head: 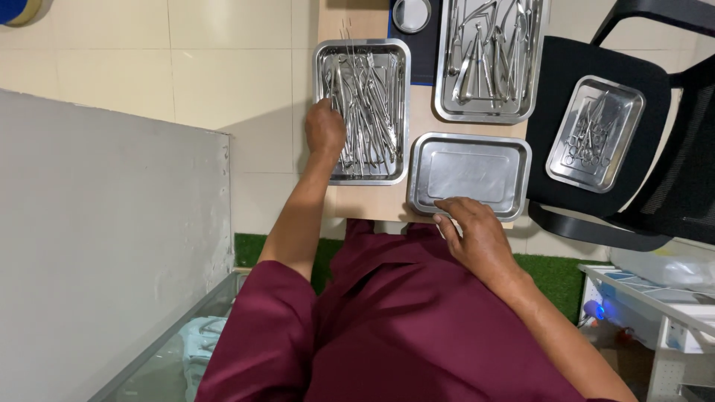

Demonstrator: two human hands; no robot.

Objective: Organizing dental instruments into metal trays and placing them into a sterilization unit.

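Steel trays: the empty tray [469, 173] at centre frame is brushed, glossy metal; the tray [363, 110] left of it holds polished metal instruments [369, 104]. Tabletop [372, 201]: smooth, pale wood-look, matt. Chair seat [596, 112], right of frame: black matt fabric. Tunic [402, 327], lower frame: maroon cloth. Floor tiles [171, 52], upper left: cream, lightly glossy.

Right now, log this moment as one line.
left hand: in instrument tray | right hand: on empty tray rim | third tray, chair tray: untouched
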